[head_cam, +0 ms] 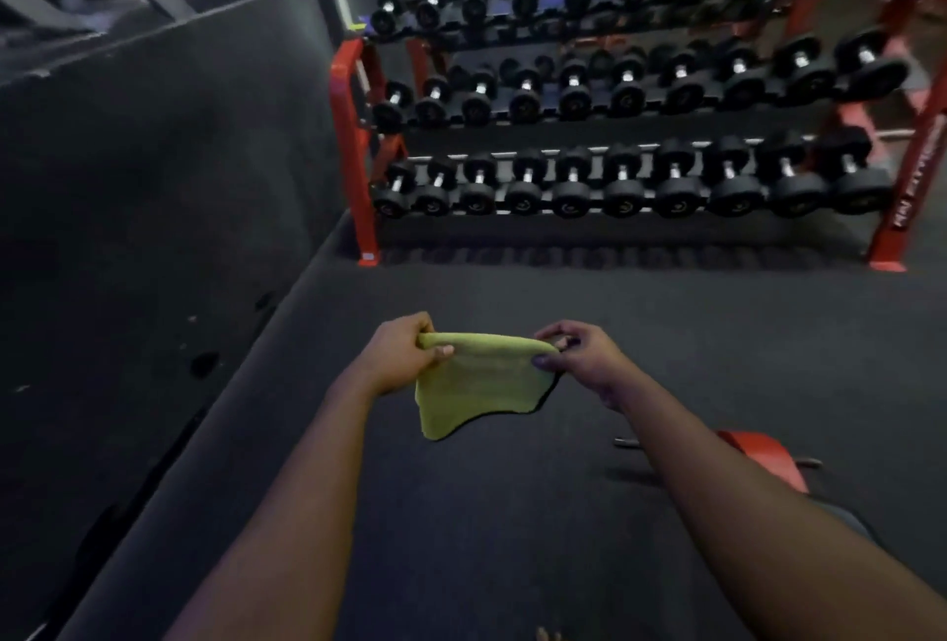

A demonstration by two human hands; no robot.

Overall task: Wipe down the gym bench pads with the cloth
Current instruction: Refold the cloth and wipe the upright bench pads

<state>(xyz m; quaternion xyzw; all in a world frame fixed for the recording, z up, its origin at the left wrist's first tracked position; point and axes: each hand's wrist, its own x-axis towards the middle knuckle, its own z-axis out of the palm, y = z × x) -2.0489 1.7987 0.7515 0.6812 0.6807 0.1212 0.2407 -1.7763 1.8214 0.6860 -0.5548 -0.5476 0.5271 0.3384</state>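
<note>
Room: I look down on a dark rubber gym floor (512, 512). A red-framed dumbbell rack (353, 138) with three loaded tiers fills my view from 12 to 2 o'clock.
Cloth: the yellow-green cloth (476, 384) hangs in the air at centre. Its top edge is stretched between both hands and its lower corner droops toward 7 o'clock.
Left hand (402, 353): at the cloth's 9 o'clock end, fingers curled round that corner.
Right hand (584, 356): at the 3 o'clock end, fingers (556, 333) pinching the other corner.
Bench: a red part (763, 461) shows at 4 o'clock behind my right forearm. I cannot tell whether it belongs to the bench, and no pad is in view.
Progress: the cloth touches no surface, so I judge I am only readying it. Every pad is left to wipe, as far as I can see.
</note>
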